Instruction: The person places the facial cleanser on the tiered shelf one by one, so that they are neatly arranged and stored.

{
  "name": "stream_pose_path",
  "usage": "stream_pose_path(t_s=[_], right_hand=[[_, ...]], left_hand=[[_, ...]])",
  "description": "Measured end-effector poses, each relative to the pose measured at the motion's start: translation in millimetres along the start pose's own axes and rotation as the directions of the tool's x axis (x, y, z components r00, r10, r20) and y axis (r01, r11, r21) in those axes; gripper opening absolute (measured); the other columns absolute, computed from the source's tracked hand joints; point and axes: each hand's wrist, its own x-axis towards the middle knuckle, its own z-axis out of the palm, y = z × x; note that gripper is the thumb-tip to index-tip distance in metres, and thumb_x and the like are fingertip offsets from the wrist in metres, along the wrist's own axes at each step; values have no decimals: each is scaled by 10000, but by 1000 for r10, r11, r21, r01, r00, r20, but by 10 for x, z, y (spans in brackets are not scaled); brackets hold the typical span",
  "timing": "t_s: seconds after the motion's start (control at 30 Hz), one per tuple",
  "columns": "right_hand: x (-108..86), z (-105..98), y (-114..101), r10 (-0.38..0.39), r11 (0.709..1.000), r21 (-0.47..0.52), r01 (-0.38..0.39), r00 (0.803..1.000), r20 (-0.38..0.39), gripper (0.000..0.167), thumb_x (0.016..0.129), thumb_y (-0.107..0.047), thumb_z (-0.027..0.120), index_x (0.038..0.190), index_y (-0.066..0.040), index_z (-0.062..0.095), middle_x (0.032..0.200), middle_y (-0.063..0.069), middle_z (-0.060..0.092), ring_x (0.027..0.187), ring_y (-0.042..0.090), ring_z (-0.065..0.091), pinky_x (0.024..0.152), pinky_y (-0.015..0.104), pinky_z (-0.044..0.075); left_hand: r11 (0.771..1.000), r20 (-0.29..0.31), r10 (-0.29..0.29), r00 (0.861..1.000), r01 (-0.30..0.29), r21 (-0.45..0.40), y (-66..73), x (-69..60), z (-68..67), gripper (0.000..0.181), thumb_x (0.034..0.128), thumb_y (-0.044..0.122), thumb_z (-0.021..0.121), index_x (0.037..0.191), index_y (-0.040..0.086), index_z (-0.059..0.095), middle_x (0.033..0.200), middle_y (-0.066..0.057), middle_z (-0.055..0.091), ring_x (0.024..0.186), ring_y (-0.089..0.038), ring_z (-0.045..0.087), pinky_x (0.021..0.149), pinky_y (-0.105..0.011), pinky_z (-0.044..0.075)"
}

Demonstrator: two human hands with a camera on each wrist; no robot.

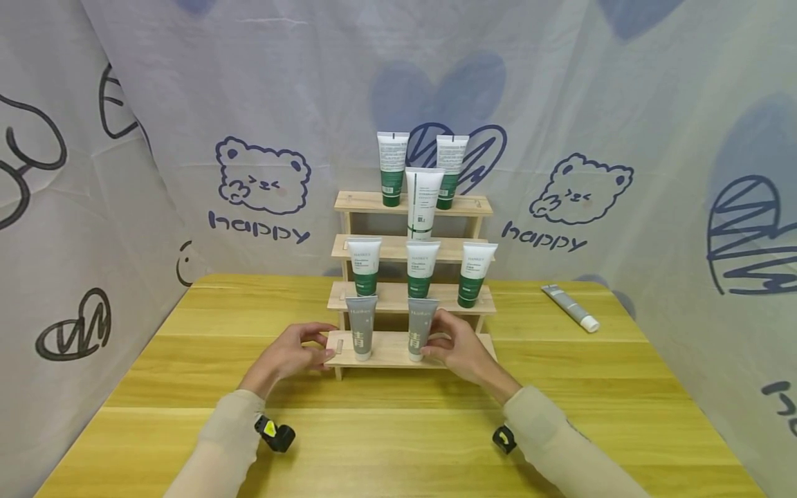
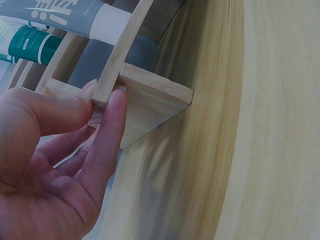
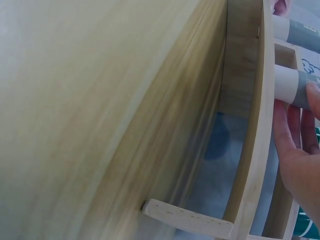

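Note:
A tiered wooden display rack [image 1: 387,349] stands on the table. With thumb and fingers, my left hand [image 1: 297,354] pinches the left end of its lowest board, also seen in the left wrist view [image 2: 65,165]. My right hand [image 1: 462,346] grips a grey squeeze tube [image 1: 420,328] standing cap-down on that board's right half; in the right wrist view, fingers [image 3: 287,130] are beside the tube's white cap [image 3: 286,84]. Left of it stands another grey tube [image 1: 361,328], cap down, apart from both hands.
Three white-and-green tubes [image 1: 422,268] stand on the tier above. One taller white tube [image 1: 423,204] is on the tier behind, and two more tubes [image 1: 392,169] stand on top. A grey tube [image 1: 569,306] lies on the table at right. Patterned cloth [image 1: 261,83] hangs behind.

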Motion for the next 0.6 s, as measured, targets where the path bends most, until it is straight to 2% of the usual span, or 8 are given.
stream_pose_path(t_s=[0.3,0.6], right_hand=[[14,-7,2,1,1000,-12,-1,1000,18,547,859,178,692,1369,56,534,1283,269,600,1155,357,640,984,290,605],[17,-7,25,-4,1000,-19,4,1000,9,533,860,169,697,1358,78,530,1279,285,600,1146,359,645,994,329,608]], left_hand=[[1000,-2,10,1000,-10,13,-10,10,-2,529,942,27,709,1446,4,548,1160,-182,620,849,-178,690,792,-371,664],[1000,-2,9,1000,-9,13,-8,8,1,533,943,33,712,1450,7,546,1163,-184,621,855,-181,692,799,-372,664]])
